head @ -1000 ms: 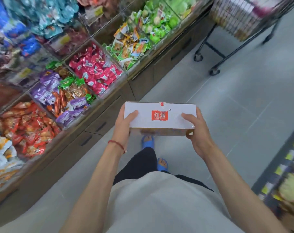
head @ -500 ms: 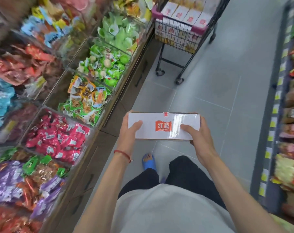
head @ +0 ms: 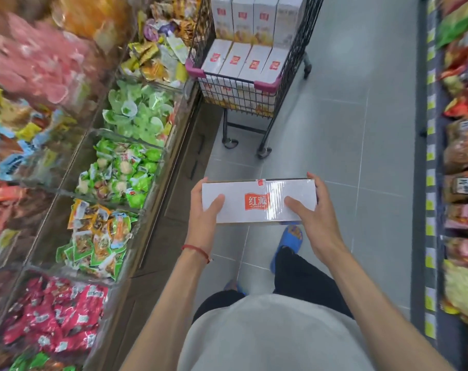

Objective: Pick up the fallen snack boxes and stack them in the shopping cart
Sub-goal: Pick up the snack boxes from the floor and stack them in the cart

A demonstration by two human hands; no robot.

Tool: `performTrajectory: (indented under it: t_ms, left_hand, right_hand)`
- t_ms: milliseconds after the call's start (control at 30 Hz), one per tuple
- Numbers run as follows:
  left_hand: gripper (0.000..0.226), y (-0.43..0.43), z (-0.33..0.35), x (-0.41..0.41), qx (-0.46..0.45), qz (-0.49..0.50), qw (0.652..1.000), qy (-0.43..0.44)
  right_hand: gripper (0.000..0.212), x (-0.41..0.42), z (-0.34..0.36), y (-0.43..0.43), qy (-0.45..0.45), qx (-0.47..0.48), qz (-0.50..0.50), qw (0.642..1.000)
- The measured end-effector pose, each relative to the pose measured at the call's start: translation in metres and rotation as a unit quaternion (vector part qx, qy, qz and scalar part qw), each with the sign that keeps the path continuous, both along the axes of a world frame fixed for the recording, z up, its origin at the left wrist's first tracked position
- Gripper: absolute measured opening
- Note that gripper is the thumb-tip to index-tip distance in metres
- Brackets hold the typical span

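- Both forearms are bare to the elbow, no sleeve reaching into view.
- A thin red string bracelet (head: 196,250) circles the left wrist, a short loose end sticking out on the inner side.
- The left hand (head: 204,213) and right hand (head: 314,219) carry no rings, gloves or watch that can be seen.
- A light grey top (head: 270,336), plain and unprinted, fills the lower centre of the head view.
- Black trousers (head: 302,285) show beneath its hem on both legs.
- A bright blue open-toed slide sandal (head: 290,243) covers the forward foot, toes visible at its front.
- A second blue sandal (head: 234,286) peeks out below, mostly hidden by the trouser leg.
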State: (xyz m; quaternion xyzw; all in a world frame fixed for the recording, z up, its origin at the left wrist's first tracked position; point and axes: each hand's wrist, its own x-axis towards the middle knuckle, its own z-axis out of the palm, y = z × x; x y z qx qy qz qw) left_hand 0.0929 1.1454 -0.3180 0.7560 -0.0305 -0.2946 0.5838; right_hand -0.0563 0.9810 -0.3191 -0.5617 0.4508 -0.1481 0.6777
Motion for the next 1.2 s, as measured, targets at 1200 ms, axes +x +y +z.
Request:
performTrajectory:
  t_ms: [1200]
  left_hand:
    - [0.053,-0.351,0.013,0.309,-0.041,0.228,0.973,0.003]
  right_hand:
    - [0.078,0.393,0.026,-0.404,-0.032,-0.048,0.239,0.969]
